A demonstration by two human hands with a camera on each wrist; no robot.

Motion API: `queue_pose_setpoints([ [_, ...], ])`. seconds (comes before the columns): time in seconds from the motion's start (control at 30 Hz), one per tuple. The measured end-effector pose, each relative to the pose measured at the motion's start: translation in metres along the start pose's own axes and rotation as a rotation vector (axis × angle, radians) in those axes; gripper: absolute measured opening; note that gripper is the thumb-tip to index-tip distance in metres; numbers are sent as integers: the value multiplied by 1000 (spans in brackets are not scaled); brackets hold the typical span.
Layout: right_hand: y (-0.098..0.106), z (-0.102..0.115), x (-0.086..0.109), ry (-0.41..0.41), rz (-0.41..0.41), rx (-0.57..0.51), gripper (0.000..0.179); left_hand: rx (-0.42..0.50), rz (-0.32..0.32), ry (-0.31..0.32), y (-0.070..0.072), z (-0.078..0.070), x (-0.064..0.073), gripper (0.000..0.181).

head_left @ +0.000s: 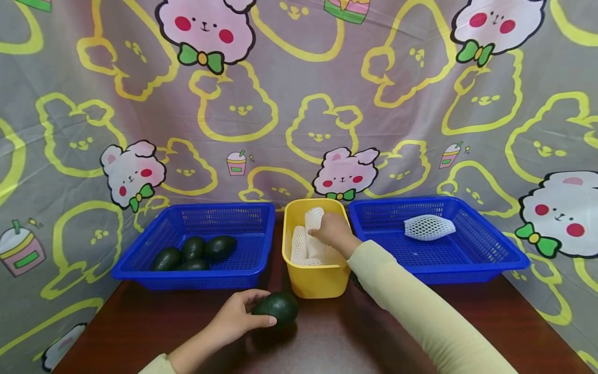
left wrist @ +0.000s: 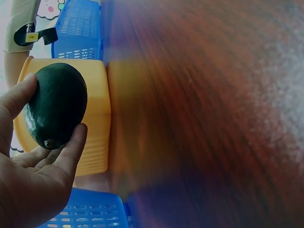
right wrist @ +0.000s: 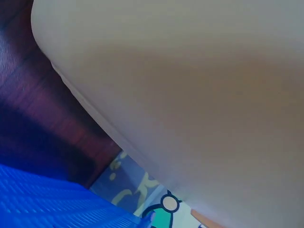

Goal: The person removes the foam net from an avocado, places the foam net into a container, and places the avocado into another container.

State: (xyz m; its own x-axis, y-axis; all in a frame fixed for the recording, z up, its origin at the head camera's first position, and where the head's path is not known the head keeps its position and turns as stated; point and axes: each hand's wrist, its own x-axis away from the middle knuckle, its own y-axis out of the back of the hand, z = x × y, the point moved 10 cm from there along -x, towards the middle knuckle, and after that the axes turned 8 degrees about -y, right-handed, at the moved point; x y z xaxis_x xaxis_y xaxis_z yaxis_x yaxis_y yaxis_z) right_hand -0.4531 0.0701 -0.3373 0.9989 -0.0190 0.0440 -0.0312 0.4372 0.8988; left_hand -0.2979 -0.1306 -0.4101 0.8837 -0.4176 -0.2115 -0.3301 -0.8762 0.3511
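My left hand point(head_left: 236, 315) grips a dark green avocado point(head_left: 282, 308) above the table, in front of the yellow bin point(head_left: 317, 283). In the left wrist view, the thumb and fingers hold that avocado point(left wrist: 57, 104) from its sides. Inside the bin, my right hand point(head_left: 335, 230) pinches a white foam net sleeve point(head_left: 314, 221) that stands upright; its fingertips are partly hidden. Other foam net sleeves point(head_left: 299, 244) lie beside it in the bin. Pale sleeve cloth point(right wrist: 190, 118) fills most of the right wrist view, hiding the right hand there.
A blue basket point(head_left: 193, 280) on the left holds several avocados point(head_left: 221, 248). On the right, another blue basket point(head_left: 467, 271) holds one item in a white foam net point(head_left: 429, 227). Both baskets flank the bin on a dark wooden table point(head_left: 336, 345), before a patterned cloth point(head_left: 299, 78).
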Motion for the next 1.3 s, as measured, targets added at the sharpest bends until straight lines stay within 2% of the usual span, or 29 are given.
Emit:
queue_pose_setpoints([
  [0.07,6,3,2,20,-26,35,38,-7,-1,0,1,-1,0,50],
  [0.23,15,7,5,30,-48,38,39,-19,-5,-6,3,-4,1,51],
  [0.47,21,5,8,-14,-15,29,42,-29,-28,-6,8,-8,2,51],
  [0.8,44,10,18,37,-99,15,47,-59,-49,-14,21,-15,3,51],
  [0.97,52,14,28,88,-136,-49,50,-66,-82,-25,35,-25,4,53],
  [1.1,56,18,38,138,-154,-148,56,-80,-120,-22,48,-31,6,55],
  [1.3,53,31,56,201,-158,-293,49,-160,-193,19,70,-35,8,57],
])
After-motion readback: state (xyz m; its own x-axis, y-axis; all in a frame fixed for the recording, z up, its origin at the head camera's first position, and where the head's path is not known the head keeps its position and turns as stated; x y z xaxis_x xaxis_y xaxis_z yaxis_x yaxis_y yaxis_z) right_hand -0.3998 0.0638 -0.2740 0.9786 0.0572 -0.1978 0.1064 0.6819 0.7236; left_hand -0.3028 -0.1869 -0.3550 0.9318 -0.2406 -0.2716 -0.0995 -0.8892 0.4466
